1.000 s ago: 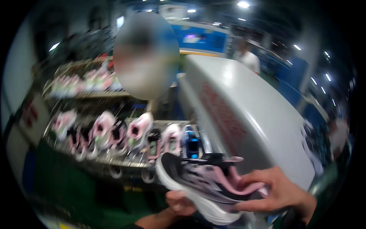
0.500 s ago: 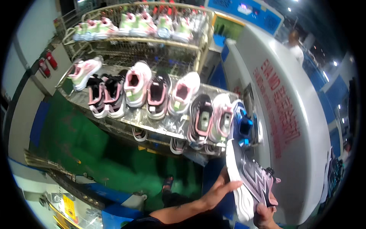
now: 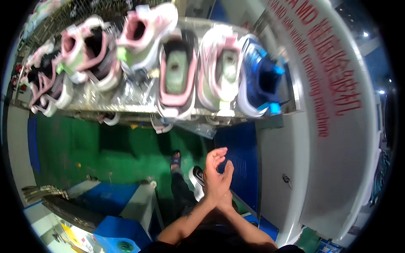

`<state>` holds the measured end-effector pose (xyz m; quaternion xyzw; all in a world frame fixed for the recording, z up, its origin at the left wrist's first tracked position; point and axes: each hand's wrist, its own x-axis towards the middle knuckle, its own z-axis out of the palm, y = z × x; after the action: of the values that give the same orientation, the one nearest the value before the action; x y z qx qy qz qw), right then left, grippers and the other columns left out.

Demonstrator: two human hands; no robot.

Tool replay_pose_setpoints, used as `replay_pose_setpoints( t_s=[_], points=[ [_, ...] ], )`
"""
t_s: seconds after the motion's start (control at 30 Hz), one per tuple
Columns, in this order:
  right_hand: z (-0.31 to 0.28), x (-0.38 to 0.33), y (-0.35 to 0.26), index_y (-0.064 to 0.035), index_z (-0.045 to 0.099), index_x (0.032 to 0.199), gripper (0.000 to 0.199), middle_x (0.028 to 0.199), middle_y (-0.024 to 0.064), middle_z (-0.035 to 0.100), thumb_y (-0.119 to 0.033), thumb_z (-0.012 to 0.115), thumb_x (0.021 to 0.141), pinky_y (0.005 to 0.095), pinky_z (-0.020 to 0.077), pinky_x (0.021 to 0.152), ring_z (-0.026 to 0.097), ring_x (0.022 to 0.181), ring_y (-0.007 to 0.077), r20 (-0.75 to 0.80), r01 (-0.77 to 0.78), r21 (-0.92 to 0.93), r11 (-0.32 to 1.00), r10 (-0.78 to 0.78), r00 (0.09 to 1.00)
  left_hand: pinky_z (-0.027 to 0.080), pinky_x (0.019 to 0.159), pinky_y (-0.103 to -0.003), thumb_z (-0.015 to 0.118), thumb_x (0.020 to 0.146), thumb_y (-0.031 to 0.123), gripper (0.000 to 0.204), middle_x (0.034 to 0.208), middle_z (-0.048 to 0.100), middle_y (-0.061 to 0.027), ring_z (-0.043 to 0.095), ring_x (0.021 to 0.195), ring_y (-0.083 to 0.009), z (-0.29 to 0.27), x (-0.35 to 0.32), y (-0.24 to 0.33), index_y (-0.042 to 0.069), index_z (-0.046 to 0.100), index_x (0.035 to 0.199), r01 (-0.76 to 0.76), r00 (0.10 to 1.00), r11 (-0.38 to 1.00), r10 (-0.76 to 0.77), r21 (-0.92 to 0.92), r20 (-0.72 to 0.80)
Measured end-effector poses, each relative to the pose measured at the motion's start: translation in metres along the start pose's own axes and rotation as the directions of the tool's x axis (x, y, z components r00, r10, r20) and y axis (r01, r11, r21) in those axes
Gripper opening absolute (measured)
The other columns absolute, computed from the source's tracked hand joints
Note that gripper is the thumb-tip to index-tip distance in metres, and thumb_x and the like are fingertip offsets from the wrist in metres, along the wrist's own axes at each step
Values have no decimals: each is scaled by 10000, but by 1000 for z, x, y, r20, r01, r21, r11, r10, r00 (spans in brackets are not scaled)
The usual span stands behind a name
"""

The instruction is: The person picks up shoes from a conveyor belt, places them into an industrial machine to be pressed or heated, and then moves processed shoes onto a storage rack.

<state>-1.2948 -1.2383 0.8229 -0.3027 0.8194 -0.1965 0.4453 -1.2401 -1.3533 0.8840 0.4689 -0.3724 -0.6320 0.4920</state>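
Observation:
My left hand [image 3: 217,179] is open in front of my body, palm turned right, fingers lightly curled and thumb apart, with nothing in it. Behind its wrist crosses my right hand [image 3: 225,200], mostly covered, its fingers hidden. A black-and-white sneaker [image 3: 196,182] with a thick white sole shows just left of the hands, partly covered by the left one; it appears held by the right hand. Ahead on the rack shelf stand a black-and-pink sneaker [image 3: 177,95], a white-and-pink sneaker [image 3: 206,71] and a blue sneaker [image 3: 249,84].
The metal rack shelf [image 3: 139,107] with several more sneakers spans the far side. A large grey machine [image 3: 333,168] with red lettering stands at right, above a blue panel [image 3: 242,164]. Blue-and-grey equipment [image 3: 122,230] is at lower left. The floor [image 3: 80,147] is green.
The sneaker has gone from upright in both hands at the right to low at the left of my hands. My left hand has let go. The view has moved closer to the rack.

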Motion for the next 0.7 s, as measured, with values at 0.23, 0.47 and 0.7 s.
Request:
replay_pose_setpoints(
  t_s=[0.23,0.47,0.7],
  points=[
    [44,23,40,5,676,880,340,743,35,668,-263,775,695,247,472,635,571,670,77,103,-226,249,942,207,973,378,1002,-389,732,756,120,655,1237,503,-236,484,1191,-308,13,91,-58,-38,397,1296,-410,815,756,555,511,-168],
    [43,14,92,1,677,974,329,874,38,680,-208,753,731,228,467,717,589,758,82,173,-470,250,846,439,882,472,784,-409,752,675,120,472,959,594,-194,596,888,-365,20,182,-85,-12,533,1073,-653,619,492,785,575,30],
    [37,20,118,-5,679,989,406,882,46,693,-297,758,718,232,468,749,612,786,99,150,-452,325,831,427,892,479,843,-389,748,651,101,664,1055,588,-230,601,932,-391,14,188,-94,-44,450,1226,-657,568,444,823,610,12]
  ],
)
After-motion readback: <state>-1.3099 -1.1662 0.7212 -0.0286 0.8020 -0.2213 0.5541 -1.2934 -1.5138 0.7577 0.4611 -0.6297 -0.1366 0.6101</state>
